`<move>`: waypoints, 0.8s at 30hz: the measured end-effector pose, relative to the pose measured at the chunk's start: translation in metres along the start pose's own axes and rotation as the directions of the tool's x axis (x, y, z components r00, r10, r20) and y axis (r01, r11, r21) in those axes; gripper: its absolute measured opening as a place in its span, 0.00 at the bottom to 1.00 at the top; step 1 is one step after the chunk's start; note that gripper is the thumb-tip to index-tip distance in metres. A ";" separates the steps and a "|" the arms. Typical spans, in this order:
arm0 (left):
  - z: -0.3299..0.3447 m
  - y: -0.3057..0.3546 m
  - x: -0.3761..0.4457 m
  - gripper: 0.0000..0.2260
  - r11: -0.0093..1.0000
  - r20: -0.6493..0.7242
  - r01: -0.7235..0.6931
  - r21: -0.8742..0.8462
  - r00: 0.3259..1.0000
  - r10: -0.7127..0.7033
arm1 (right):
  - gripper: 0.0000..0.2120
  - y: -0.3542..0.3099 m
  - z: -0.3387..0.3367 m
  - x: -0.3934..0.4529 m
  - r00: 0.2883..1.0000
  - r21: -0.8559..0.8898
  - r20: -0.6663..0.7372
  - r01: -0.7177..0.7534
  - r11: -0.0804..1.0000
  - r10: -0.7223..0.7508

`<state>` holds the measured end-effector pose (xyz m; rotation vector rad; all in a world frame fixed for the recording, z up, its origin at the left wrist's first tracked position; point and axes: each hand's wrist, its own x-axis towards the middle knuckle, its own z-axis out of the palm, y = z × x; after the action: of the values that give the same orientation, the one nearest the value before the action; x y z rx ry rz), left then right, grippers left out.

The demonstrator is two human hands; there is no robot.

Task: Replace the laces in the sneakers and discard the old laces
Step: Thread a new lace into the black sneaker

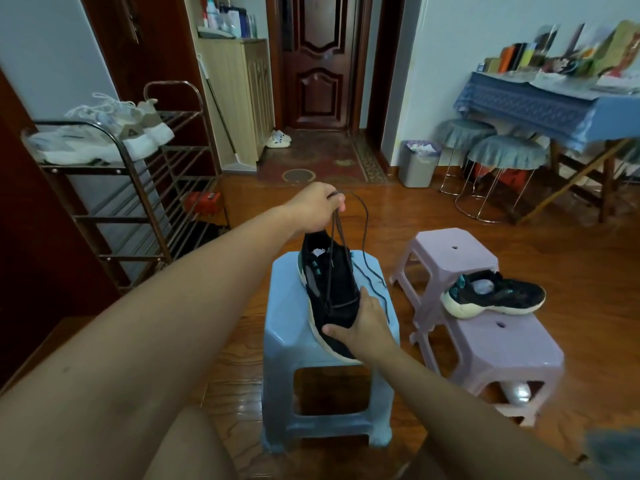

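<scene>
Sneaker in hand: black sneaker (329, 289) is held on top of the blue stool (287, 327), centre near, toe toward the camera.
Lace: dark lace (363, 237) is pulled up and away from the shoe; strands still run into the lower eyelets, a loose end lies over the stool's right side.
Left hand: left hand (317, 207) is closed round the gathered lace strands, raised above the shoe's heel end.
Right hand: right hand (363, 327) is wrapped over the toe, thumb on the left side, fingers on the right; shoe is steadied.
Second sneaker: other sneaker (495, 296) is laid across the two purple stools (485, 341), right of centre; no lace can be seen in it, the view being too small for certainty.
Progress: judged early to middle; old lace is partly out of the first shoe. Left to do: finishing the removal, threading new laces in both, binning the old ones. New laces are not seen.
Containers: grey bin (417, 164) stands far right of centre by the wall, lined, with crumpled light waste at the top; no lace visible in it.
Shoe rack: rack (138, 188) at far left carries pale sneakers (104, 129) on its top shelf.
</scene>
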<state>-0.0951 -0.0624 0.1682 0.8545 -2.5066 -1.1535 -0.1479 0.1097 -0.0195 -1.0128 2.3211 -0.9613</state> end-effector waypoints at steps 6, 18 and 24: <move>0.000 0.001 -0.022 0.15 0.992 -0.017 -0.018 -0.128 1.000 0.015 | 0.32 -0.032 -0.027 0.009 0.985 0.075 -0.059 0.165 0.983 -0.161; -0.073 0.056 -0.051 0.13 0.859 -0.145 0.116 -0.499 0.966 -0.215 | 0.15 -0.194 -0.156 0.025 0.983 0.655 -0.096 0.182 0.734 -0.157; -0.148 0.147 -0.067 0.16 0.817 -0.241 -0.058 -0.574 0.965 -0.101 | 0.15 -0.293 -0.239 0.018 0.972 0.699 -0.145 0.232 0.677 -0.184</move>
<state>-0.0351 -0.0366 0.3768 0.7921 -1.7721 -1.5721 -0.1706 0.0527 0.3541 -0.9040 1.6084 -1.8195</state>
